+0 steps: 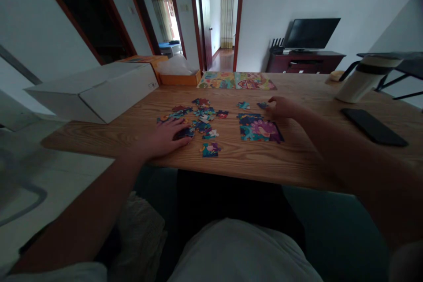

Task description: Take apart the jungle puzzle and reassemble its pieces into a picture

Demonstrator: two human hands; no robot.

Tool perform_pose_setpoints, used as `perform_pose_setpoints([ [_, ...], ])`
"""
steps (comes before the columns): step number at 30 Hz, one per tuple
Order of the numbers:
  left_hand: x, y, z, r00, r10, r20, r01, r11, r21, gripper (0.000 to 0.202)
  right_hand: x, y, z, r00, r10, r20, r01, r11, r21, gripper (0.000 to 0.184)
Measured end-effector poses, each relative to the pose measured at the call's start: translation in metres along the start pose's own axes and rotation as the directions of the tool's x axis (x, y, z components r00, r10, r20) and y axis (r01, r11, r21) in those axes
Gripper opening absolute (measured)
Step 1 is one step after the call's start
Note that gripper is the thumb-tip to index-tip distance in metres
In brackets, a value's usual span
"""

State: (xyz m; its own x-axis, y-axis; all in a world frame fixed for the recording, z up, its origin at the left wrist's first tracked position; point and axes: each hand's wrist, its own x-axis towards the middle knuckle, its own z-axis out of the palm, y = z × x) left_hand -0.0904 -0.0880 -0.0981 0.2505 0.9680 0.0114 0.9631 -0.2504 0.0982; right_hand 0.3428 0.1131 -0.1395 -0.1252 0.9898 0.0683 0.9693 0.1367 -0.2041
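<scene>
My left hand [165, 139] lies flat on the wooden table [297, 158], fingers stretched over loose jigsaw pieces [201, 116] scattered in the middle. A joined patch of puzzle [259, 130] with a pink shape sits to the right of the loose pieces. My right hand [280, 108] rests just beyond that patch, fingers curled at a small blue piece [262, 105]; whether it grips the piece is unclear. A single piece [210, 149] lies near the front edge, and another one [243, 105] sits left of my right hand.
A white cardboard box [95, 90] stands at the table's left. An orange box [172, 72] and a colourful picture sheet [236, 80] lie at the far edge. A white kettle [361, 79] and a black phone [373, 127] are on the right. A television [310, 33] stands behind.
</scene>
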Motion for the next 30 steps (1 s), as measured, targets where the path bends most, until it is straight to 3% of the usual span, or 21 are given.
perform_pose_setpoints([
  [3, -0.023, -0.002, 0.023, 0.995, -0.015, -0.099, 0.013, 1.0, -0.017, 0.069, -0.02, 0.019, -0.001, 0.999, -0.039, -0.02, 0.04, 0.997, 0.068, 0.054],
  [6, -0.031, -0.005, 0.032, 0.981, -0.046, -0.189, 0.029, 0.995, -0.09, 0.07, -0.038, 0.031, -0.002, 0.997, -0.066, -0.047, 0.073, 0.984, 0.16, 0.05],
  [13, -0.035, -0.009, 0.03, 0.968, -0.095, -0.233, 0.033, 0.966, -0.256, 0.065, -0.043, 0.04, -0.012, 0.994, -0.111, -0.011, 0.11, 0.963, 0.246, 0.044],
  [19, -0.029, -0.012, 0.035, 0.951, -0.106, -0.291, 0.064, 0.987, -0.149, 0.062, -0.042, 0.04, -0.017, 0.996, -0.075, 0.043, 0.062, 0.967, 0.247, 0.046],
  [23, -0.026, -0.01, 0.036, 0.939, -0.173, -0.296, 0.157, 0.985, -0.076, 0.063, -0.04, 0.041, -0.018, 0.995, -0.065, 0.07, 0.046, 0.968, 0.247, 0.049],
  [30, -0.02, -0.016, 0.028, 0.905, -0.308, -0.293, 0.271, 0.949, -0.162, 0.051, -0.035, 0.046, -0.016, 0.993, -0.115, 0.025, 0.108, 0.974, 0.202, 0.043],
])
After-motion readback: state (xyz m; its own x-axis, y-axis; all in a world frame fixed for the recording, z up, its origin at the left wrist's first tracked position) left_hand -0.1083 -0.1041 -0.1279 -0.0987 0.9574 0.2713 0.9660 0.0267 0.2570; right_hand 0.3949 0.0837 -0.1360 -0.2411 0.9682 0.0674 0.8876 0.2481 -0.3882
